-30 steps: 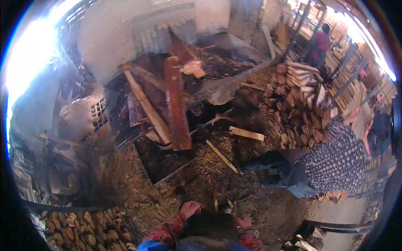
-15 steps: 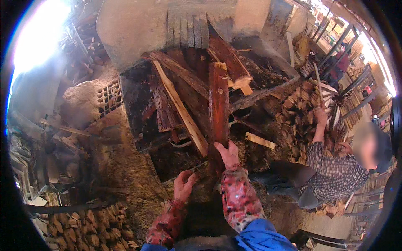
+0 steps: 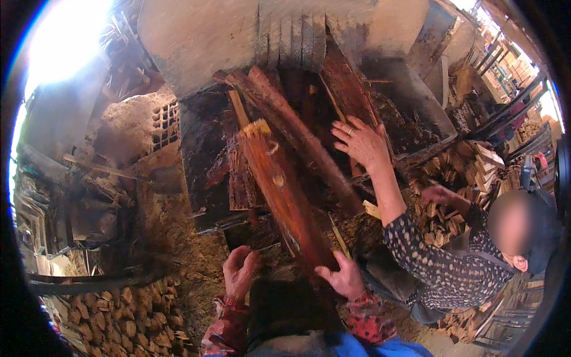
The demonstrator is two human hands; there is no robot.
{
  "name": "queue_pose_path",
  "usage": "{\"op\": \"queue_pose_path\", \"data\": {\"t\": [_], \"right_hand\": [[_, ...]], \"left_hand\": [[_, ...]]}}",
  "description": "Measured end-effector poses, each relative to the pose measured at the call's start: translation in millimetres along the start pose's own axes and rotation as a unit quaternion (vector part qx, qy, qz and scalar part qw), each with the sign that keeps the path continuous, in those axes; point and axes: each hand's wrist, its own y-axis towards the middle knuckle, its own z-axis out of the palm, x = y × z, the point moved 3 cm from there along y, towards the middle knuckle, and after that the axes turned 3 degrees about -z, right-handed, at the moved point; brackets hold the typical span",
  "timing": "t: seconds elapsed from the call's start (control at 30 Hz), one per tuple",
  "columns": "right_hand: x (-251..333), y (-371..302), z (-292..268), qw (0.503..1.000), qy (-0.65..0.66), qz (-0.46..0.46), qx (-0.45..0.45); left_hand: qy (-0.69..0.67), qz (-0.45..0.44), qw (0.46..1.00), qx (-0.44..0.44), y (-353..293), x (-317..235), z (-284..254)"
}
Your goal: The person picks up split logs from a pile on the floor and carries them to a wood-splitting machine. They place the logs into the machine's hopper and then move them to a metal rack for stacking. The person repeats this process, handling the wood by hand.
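A long reddish-brown bark-covered slab of wood point(image 3: 279, 184) slants from far left toward me, its far end pale and cut. My right hand point(image 3: 345, 278) grips its right edge near the close end, thumb on top; the other fingers are partly hidden. Left of the slab, my left hand point(image 3: 239, 272) is apart from it, empty, with fingers loosely curled and thumb spread. Beyond lie another long slab point(image 3: 297, 140) and a wide bark-covered slab point(image 3: 344, 83), which a co-worker's hand point(image 3: 366, 146) reaches over with spread fingers.
The slabs rest on a dark metal bed point(image 3: 205, 122) beneath a large dusty panel point(image 3: 202, 38) with hanging strips point(image 3: 288, 41). A co-worker in a spotted top point(image 3: 458, 268) crouches at right, beside split wood. Another wood stack point(image 3: 125, 312) stands at lower left.
The held slab has swung, its far end going left and toward me. My right hand has come closer to me. The co-worker's arm has reached in over the wood from the right.
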Motion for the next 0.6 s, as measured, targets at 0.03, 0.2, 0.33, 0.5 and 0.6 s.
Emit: {"op": "queue_pose_path", "data": {"t": [0.03, 0.2, 0.33, 0.5, 0.6], "right_hand": [[8, 19, 16, 0.999, 0.026, -0.012, 0.032], [29, 102, 40, 0.996, 0.004, -0.078, -0.045], [73, 155, 14, 0.979, -0.08, -0.136, -0.128], [61, 108, -3, 0.967, 0.043, -0.08, -0.239], [38, 57, 14, 0.972, 0.041, -0.014, -0.232]], "left_hand": [[0.053, 0.012, 0.998, -0.038, -4, -3, -21], [0.139, 0.118, 0.983, -0.036, 37, -52, -35], [0.102, 0.152, 0.983, -0.001, 77, -52, -43], [0.132, 0.146, 0.98, -0.021, 110, -68, -62], [0.14, 0.127, 0.982, -0.013, 138, -65, -67]]}}
